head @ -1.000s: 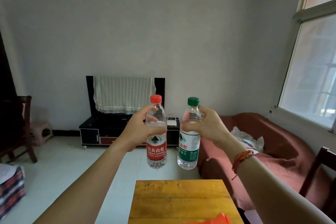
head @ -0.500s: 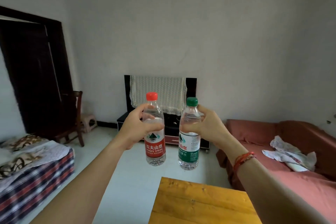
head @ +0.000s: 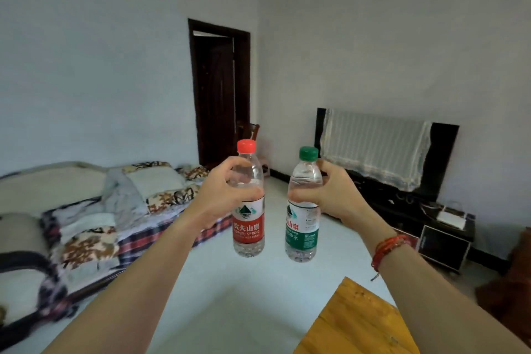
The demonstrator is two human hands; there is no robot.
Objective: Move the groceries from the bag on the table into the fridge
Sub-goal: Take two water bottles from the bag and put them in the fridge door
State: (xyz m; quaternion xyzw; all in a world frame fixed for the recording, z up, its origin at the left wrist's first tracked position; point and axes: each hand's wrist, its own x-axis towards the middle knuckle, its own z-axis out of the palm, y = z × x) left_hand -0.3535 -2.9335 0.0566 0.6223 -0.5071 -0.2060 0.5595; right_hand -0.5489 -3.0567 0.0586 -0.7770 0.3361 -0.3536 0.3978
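Seen from the head camera, the left grip (head: pixel 221 195) is wrapped around the shoulder of a red-capped water bottle (head: pixel 248 227) and holds it upright in the air at arm's length. The right grip (head: pixel 336 195) is closed around the upper part of a green-capped water bottle (head: pixel 301 230), which is also upright, just beside the first and not touching it. Both bottles hang over the pale floor (head: pixel 230 296), beyond the corner of the wooden worktop (head: pixel 353 322) at lower right. A red cord bracelet (head: pixel 388 247) circles the right wrist. A bed (head: pixel 86 210) with patterned bedding lies to the left, a dark doorway (head: pixel 218 89) stands behind, and a lace-draped television (head: pixel 376 146) sits to the right.
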